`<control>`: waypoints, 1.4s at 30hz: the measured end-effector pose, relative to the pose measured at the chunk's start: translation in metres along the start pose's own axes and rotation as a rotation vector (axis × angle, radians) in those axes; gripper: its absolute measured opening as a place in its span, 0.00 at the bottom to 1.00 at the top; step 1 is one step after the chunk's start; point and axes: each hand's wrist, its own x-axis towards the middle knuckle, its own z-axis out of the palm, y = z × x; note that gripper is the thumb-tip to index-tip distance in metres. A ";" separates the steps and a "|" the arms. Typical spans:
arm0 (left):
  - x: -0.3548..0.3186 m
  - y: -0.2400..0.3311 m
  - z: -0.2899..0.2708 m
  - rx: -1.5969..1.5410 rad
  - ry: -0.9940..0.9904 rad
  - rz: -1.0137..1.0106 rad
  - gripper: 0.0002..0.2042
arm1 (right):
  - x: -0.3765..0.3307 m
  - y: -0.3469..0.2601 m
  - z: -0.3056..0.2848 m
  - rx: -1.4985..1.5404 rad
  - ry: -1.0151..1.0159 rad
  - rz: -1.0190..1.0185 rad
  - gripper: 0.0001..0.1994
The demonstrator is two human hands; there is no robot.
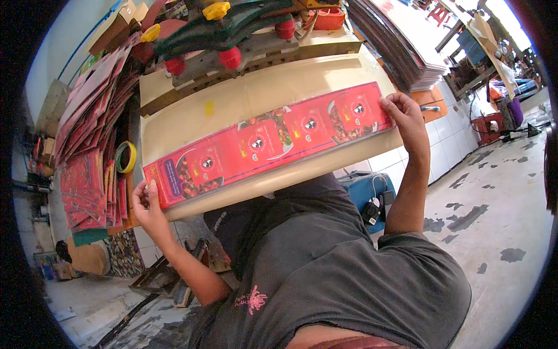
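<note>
Left hand [146,205] grips one end of the red stack [267,142], right hand [405,113] pinches the other end; tape roll [125,157] just beyond the left hand, probably yellow-green.

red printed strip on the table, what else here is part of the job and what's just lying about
In hand: red strip, left hand, right hand, table.
Lying about: red sheet piles, tape roll, green clamp tool, sheet stack.

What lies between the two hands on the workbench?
In the head view, a long red printed sheet stack spans the whole stretch: the left hand grips one end, the right hand the other, over the beige tabletop.
</note>
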 end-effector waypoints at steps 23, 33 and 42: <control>0.094 0.024 0.019 0.143 -0.412 0.163 0.19 | 0.067 -0.007 0.015 -0.165 -0.080 -0.232 0.16; 0.130 0.006 0.044 0.420 -0.529 0.233 0.23 | 0.108 0.015 0.026 -0.474 -0.138 -0.316 0.19; 0.132 -0.002 0.053 0.509 -0.457 0.224 0.21 | 0.106 0.018 0.042 -0.657 0.021 -0.249 0.19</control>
